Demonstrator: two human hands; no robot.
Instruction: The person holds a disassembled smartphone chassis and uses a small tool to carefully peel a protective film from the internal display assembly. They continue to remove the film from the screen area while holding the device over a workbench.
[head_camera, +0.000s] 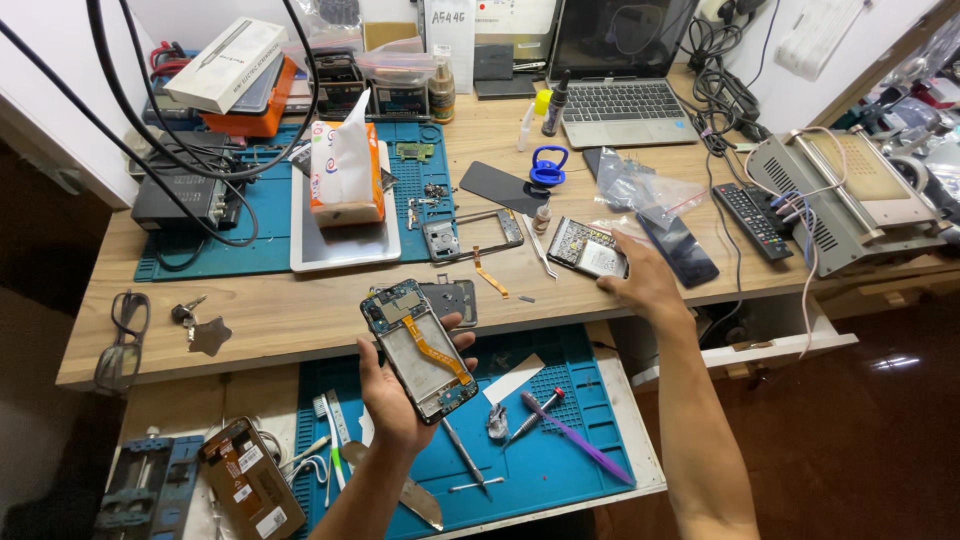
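Observation:
My left hand (393, 392) is shut on an opened phone frame (418, 349) with a bare circuit board and an orange flex cable, held tilted above the blue mat (560, 460). My right hand (640, 280) reaches out over the wooden desk, fingers resting on a small rectangular phone part (588, 249) lying flat beside a clear plastic bag (645, 192) and a dark phone (680, 250). Near the frame lies a grey back plate (455, 296). Metal tweezers (541, 251) rest to the left of the part.
A tissue box (345, 172) stands on a white tray. A laptop (615, 75), remote control (751, 220) and grey heating machine (850, 195) sit at the back right. Purple pry tool (580, 440), screwdriver (533, 414), glasses (122, 340) and keys (190, 318) lie about.

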